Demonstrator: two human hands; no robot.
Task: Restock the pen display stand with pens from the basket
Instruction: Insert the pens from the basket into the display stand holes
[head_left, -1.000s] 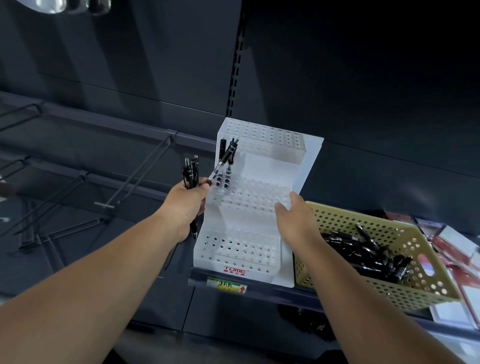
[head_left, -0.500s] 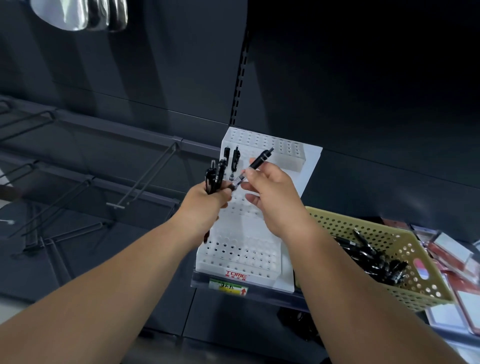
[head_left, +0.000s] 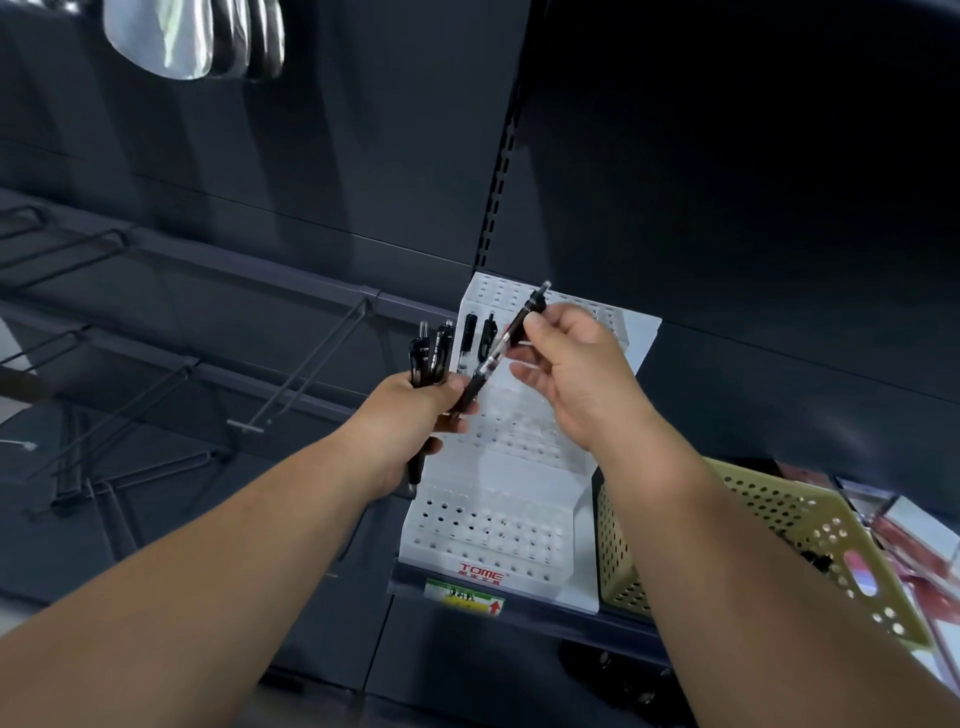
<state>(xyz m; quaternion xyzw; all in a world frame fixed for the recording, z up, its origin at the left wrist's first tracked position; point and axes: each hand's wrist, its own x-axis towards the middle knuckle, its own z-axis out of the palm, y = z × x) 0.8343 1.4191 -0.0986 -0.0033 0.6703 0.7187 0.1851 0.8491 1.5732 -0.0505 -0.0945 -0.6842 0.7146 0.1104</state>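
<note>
A white stepped pen display stand (head_left: 498, 530) with rows of holes sits on the shelf edge. Two black pens (head_left: 478, 338) stand upright in its upper left holes. My left hand (head_left: 410, 415) grips a small bunch of black pens (head_left: 431, 353) in front of the stand's left side. My right hand (head_left: 571, 369) pinches the upper part of a single black pen (head_left: 506, 345), which slants down to the left, its lower end touching my left hand's fingers. A yellow perforated basket (head_left: 810, 525) stands right of the stand; my right forearm hides most of its inside.
Bare metal display hooks (head_left: 306, 374) jut from a rail on the left. Shiny metal objects (head_left: 192, 36) hang at the top left. Red and white packaged goods (head_left: 904, 530) lie right of the basket. A price label (head_left: 465, 597) is on the shelf edge below the stand.
My right hand left the stand's middle step, rose and took hold of one pen from my left hand's bunch. My left hand shifted slightly right with the remaining pens.
</note>
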